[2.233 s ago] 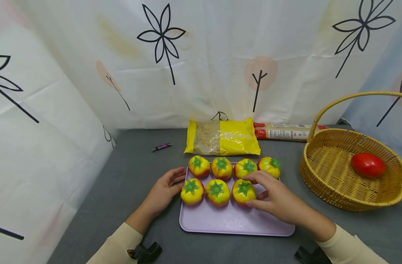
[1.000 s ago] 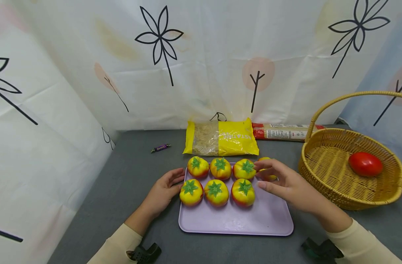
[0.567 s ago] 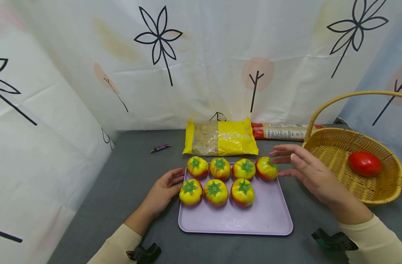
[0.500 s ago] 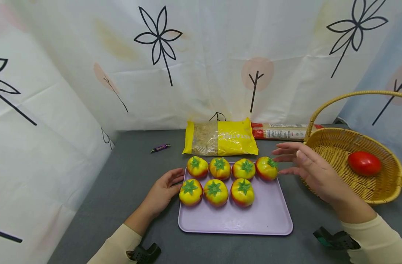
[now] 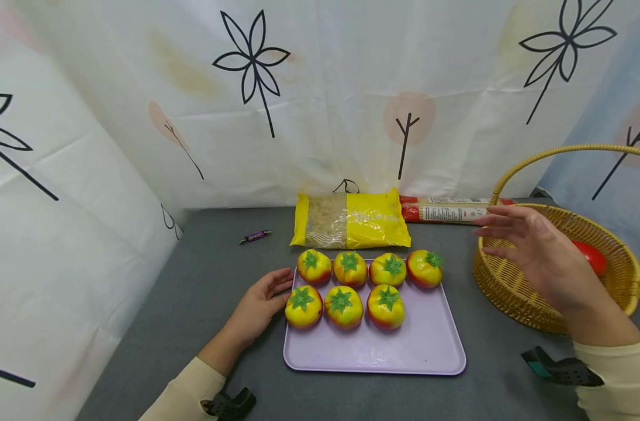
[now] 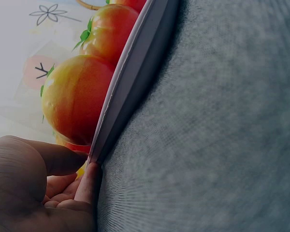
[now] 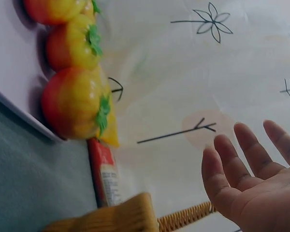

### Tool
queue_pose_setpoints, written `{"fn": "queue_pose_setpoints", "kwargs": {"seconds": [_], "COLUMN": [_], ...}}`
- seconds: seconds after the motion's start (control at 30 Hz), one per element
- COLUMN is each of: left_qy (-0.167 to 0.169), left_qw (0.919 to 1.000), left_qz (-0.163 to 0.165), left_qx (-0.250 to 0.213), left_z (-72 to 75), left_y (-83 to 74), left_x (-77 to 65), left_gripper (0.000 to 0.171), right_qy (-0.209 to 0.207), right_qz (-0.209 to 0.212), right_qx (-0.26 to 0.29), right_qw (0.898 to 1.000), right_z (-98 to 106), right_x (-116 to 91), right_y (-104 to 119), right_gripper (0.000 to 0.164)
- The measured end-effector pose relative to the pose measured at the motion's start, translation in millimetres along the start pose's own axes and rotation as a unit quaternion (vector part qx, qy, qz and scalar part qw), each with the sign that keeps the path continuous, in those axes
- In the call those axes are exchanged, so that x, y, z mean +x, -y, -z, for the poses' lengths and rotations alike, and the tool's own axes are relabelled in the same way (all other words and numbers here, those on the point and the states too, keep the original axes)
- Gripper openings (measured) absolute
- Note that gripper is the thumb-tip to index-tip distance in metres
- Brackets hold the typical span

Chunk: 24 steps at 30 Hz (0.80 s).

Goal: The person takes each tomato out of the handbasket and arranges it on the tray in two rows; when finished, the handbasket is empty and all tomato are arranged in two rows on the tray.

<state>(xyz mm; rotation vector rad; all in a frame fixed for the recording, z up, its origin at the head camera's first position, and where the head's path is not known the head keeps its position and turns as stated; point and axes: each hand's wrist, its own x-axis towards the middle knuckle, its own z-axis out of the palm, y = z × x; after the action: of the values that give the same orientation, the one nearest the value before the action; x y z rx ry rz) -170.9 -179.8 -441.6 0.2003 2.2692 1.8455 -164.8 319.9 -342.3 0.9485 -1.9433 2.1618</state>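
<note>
On a lilac tray [image 5: 374, 354] sit several yellow-and-red tomatoes with green star-shaped tops; they look artificial. Three, such as the front right tomato [image 5: 385, 307], form a front row, with a longer row behind, ending at the rear right tomato [image 5: 424, 269]. My left hand [image 5: 259, 304] is at the tray's left edge; in the left wrist view its thumb and a finger pinch the rim [image 6: 99, 140]. My right hand [image 5: 548, 257] is over the wicker basket [image 5: 514, 292], fingers spread and holding nothing. It partly covers a red oval fruit [image 5: 591, 257] inside the basket.
Behind the tray lies a yellow bag of pasta [image 5: 351, 221]. A long red-and-white packet [image 5: 443, 210] lies to its right. One small purple wrapped candy [image 5: 255, 236] is at the back left. The basket's tall handle [image 5: 572, 149] arches above it on the right.
My right hand was at the front right tomato, then at the rear right one, which now sits turned slightly. It then withdrew rightward over the basket. My left hand stayed at the tray.
</note>
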Motion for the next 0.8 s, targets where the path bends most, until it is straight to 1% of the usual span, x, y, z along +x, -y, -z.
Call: {"fn": "queue_pose_setpoints", "kwargs": {"seconds": [0.1,0.23,0.33,0.53,0.7,0.8], "left_qy": [-0.001,0.0,0.002,0.001,-0.002,-0.002], "left_qw": [1.0,1.0,1.0,1.0,1.0,1.0], "left_qz": [0.0,0.0,-0.001,0.001,0.003,0.002], "left_qx": [0.001,0.001,0.0,-0.002,-0.003,-0.003], "left_z": [-0.2,0.2,0.5,0.1,-0.4,-0.4], "left_y": [0.3,1.0,1.5,0.7,0.3,0.7], "left_x": [0.3,0.8,1.2,0.7,0.6,0.7], "left_gripper": [0.057,0.058,0.058,0.058,0.058,0.058], "right_qy": [-0.013,-0.04,-0.068,-0.091,-0.143,-0.162], "right_qz": [0.006,0.002,-0.014,-0.016,-0.039,-0.057], "right_qx": [-0.002,-0.008,-0.023,-0.035,-0.048,-0.065], "right_qw": [1.0,0.999,0.997,0.995,0.988,0.983], "right_z": [10,17,20,41,51,58], "right_x": [-1,-3,-5,-9,-13,-15], "right_y": [1,4,8,-1,-5,-6], "right_gripper": [0.05,0.05,0.051,0.048,0.045,0.043]}}
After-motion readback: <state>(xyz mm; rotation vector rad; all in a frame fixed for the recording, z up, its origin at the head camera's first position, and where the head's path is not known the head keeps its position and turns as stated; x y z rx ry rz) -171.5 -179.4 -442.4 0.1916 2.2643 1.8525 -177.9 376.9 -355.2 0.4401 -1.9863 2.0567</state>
